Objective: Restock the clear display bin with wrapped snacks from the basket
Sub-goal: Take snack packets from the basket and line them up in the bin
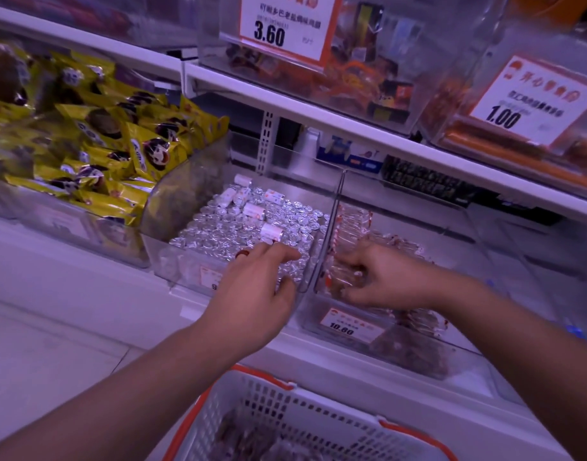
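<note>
A clear display bin (458,357) on the lower shelf holds red-and-white wrapped snacks (352,224). My right hand (382,281) reaches into it, fingers curled round a bunch of those wrapped snacks at the bin's front left. My left hand (258,294) lies over the front right corner of the neighbouring clear bin (172,261), fingers spread and touching the silver foil-wrapped pieces (238,227) inside. A white basket (285,417) with orange rim and handles sits below at the bottom edge, with dark wrapped snacks (245,437) in it.
Yellow snack packs (112,141) fill a bin at the left. The upper shelf carries clear bins with price signs 3.60 (285,28) and 1.00 (531,101). A 10.60 label (348,324) is on the right bin's front. The white shelf edge (85,294) runs across.
</note>
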Available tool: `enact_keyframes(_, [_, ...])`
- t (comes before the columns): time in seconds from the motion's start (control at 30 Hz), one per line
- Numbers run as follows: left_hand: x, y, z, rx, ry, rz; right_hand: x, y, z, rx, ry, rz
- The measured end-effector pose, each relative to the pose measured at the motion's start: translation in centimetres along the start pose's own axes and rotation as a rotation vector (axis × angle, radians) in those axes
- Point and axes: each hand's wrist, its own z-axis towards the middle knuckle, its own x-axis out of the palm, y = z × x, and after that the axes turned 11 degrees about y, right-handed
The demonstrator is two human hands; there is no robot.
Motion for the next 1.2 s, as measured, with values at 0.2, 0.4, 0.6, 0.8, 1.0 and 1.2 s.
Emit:
enact_keyframes(0.2, [0.3, 0.4, 0.3, 0.014, -0.009, 0.019, 2.6, -2.4, 0.7, 0.099, -0.027, -0.116])
enact_keyframes(0.4, [0.7, 0.4, 0.3, -0.003, -0.008, 0.077, 3.2, -4.2, 1.7, 0.140, 0.305, -0.055])
enact_keyframes(0.6, [1.0, 0.5, 0.5, -0.025, 0.001, 0.120, 3.2, -4.5, 1.3, 0.107, 0.248, -0.098])
enact_keyframes(0.8, [1.1, 0.6, 0.5, -0.011, 0.028, 0.146, 3.3, -4.6, 1.3, 0.122, 0.219, -0.209])
enact_keyframes(1.0, [1.8, 0.5, 0.7, -0.014, 0.014, 0.202, 3.2, -4.2, 1.9, 0.033, 0.167, -0.200])
enact_keyframes(1.2, [1.9, 0.7, 1.1, -0.019, 0.023, 0.193, 2.1, -4.3, 0.7, 0.023, 0.155, 0.021])
